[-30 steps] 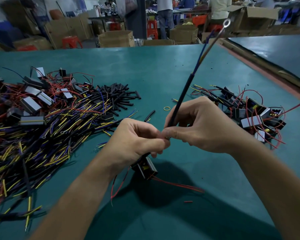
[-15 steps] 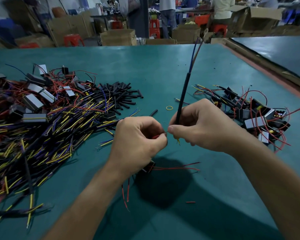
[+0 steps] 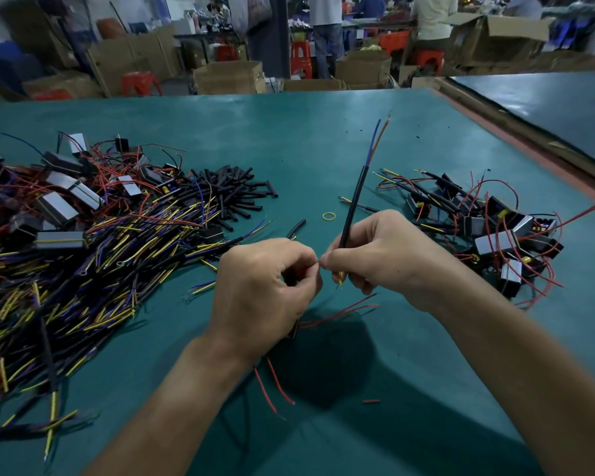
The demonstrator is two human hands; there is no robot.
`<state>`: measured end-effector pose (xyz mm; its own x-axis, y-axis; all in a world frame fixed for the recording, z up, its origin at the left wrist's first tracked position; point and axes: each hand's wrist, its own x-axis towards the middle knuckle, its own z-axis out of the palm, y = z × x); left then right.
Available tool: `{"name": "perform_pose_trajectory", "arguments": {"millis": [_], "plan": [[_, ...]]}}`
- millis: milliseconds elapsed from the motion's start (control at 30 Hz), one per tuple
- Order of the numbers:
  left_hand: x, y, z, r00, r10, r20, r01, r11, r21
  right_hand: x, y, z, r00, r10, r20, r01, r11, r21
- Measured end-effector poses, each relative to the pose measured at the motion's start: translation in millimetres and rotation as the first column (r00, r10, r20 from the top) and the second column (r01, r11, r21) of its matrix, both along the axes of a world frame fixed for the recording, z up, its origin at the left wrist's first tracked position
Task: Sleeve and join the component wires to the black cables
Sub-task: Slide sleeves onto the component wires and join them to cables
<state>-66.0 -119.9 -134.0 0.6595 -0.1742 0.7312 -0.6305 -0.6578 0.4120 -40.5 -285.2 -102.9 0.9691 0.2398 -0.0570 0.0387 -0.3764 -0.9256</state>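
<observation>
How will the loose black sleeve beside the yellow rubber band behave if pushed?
The black sleeve is a short thin tube, so probably light and quick to skid on the smooth table. Its slight bend may limit rolling.

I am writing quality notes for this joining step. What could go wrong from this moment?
The right hand grips the black cable low down; its long free end stands up and may pull on the pinched wire ends.
Loose red wires hang under the left hand and may snag.
Whether a sleeve is already on is hidden; joining without it would probably mean rework.
</observation>
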Motion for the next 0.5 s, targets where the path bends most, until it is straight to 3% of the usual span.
{"name": "perform_pose_trajectory", "arguments": {"millis": [500], "plan": [[3.2, 2.2, -1.7, 1.000, -0.021, 0.005, 0.021, 1.000, 0.003, 6.0, -2.4, -5.5, 1.000, 0.005, -0.026, -0.004, 0.998, 0.055]]}}
